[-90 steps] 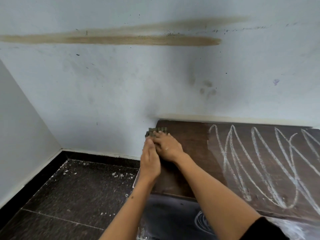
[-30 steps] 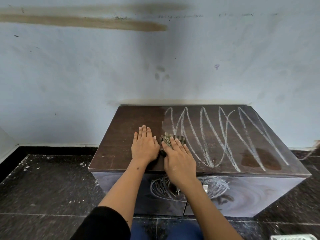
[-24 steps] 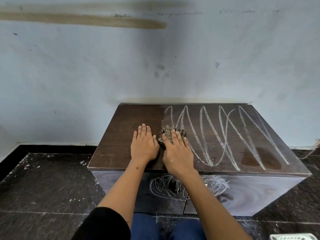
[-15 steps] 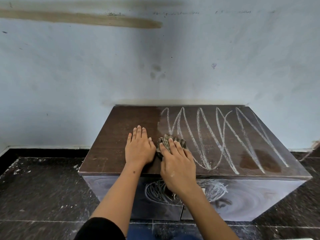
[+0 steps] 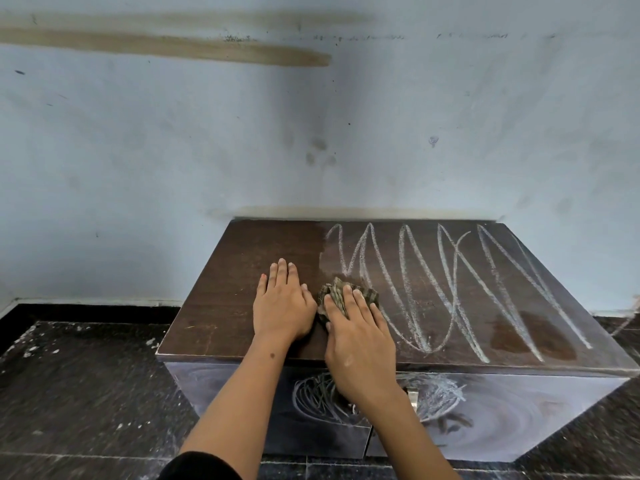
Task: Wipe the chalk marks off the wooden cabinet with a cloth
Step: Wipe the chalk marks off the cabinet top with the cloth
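Fingers of the right hand (image 5: 358,336) lie straight, pressing the crumpled cloth (image 5: 337,297) onto the cabinet (image 5: 225,306) top; left hand (image 5: 282,303) rests flat at its 9 o'clock. Chalk marks (image 5: 450,289) zigzag at 3 o'clock. No readable writing; the front scribble (image 5: 318,396) is partly hidden by the forearms.

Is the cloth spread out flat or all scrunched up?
Scrunched up. The cloth sits in a bunched, wrinkly lump on the cabinet top, with the right hand pressing flat fingers on it.

2 hands (image 5: 282,308), 1 cloth (image 5: 341,296), 1 cabinet (image 5: 235,306), perhaps.
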`<state>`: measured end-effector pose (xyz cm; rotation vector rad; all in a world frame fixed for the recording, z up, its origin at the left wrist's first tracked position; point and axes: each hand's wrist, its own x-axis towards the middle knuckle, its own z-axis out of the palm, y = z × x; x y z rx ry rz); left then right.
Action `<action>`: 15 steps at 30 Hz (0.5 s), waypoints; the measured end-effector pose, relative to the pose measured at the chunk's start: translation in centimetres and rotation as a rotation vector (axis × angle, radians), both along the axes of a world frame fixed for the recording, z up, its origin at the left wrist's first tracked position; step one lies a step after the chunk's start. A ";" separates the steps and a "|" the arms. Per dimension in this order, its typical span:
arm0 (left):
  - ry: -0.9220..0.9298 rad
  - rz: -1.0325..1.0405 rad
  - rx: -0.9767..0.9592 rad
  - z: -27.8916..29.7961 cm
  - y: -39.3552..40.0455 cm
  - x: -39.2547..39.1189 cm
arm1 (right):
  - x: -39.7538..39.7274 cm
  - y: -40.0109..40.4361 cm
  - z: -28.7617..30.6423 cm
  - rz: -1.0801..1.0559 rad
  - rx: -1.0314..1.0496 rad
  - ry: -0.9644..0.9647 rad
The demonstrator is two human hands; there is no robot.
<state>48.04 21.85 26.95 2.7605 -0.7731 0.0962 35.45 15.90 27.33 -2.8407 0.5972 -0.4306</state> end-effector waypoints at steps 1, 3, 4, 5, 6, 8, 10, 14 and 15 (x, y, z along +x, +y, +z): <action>0.001 0.001 0.004 0.0 0.0 0.0 | 0.7 -0.4 0.2 0.022 0.053 0.035; 0.006 -0.002 0.014 0.1 0.1 0.0 | 2.7 -1.5 0.7 0.024 0.081 0.042; 0.011 -0.006 0.020 0.1 0.1 0.0 | 3.4 -1.8 1.0 0.020 0.083 0.045; 0.017 -0.006 0.029 0.1 0.1 0.0 | 3.8 -1.9 0.9 0.017 0.088 0.037; 0.022 -0.006 0.038 0.1 0.0 0.0 | 3.6 -1.8 1.0 0.014 0.095 0.034; 0.041 -0.008 0.059 0.1 0.0 -0.1 | 2.1 -1.2 0.7 0.007 0.080 0.031; 0.051 -0.011 0.093 0.2 -0.1 0.0 | -0.1 0.0 0.5 -0.012 0.056 -0.009; 0.059 -0.023 0.158 0.4 -0.4 0.3 | 0.0 0.1 0.8 -0.044 0.032 -0.016; 0.056 -0.023 0.166 0.5 -0.4 0.3 | 1.0 -0.3 0.9 -0.048 0.021 -0.017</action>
